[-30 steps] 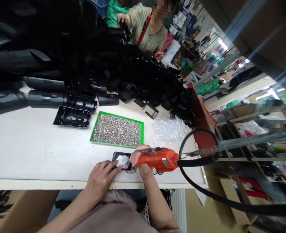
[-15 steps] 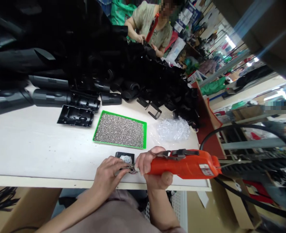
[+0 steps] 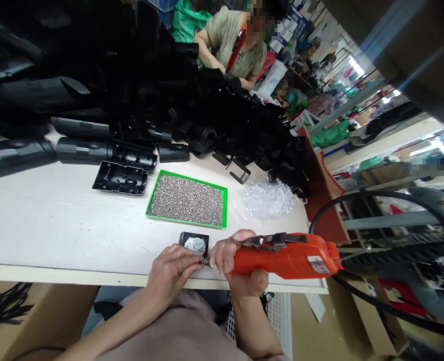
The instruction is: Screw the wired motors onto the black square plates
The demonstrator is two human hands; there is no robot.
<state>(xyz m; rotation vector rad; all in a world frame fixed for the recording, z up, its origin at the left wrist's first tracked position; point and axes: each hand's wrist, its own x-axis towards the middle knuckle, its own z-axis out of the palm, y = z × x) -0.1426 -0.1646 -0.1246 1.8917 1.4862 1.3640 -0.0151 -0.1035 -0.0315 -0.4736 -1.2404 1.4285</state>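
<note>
My right hand (image 3: 233, 260) is wrapped round an orange electric screwdriver (image 3: 285, 255) that lies nearly level, tip pointing left. My left hand (image 3: 171, 271) pinches its fingertips at the metal bit (image 3: 205, 261), on something too small to name. Just beyond the fingers lies a small black part with a white gear (image 3: 194, 244) near the table's front edge. A green tray of small screws (image 3: 186, 200) sits behind it.
A heap of black plastic housings and tubes (image 3: 131, 100) fills the back of the white table (image 3: 56, 225). A black cover plate (image 3: 120, 177) and a clear plastic bag (image 3: 269, 199) flank the tray. Another person (image 3: 237, 42) works opposite. A black cable (image 3: 376, 301) trails right.
The screwdriver has lifted off the black part and tilted level, nearer the camera. My left hand has left the part and come to pinch at the bit's tip.
</note>
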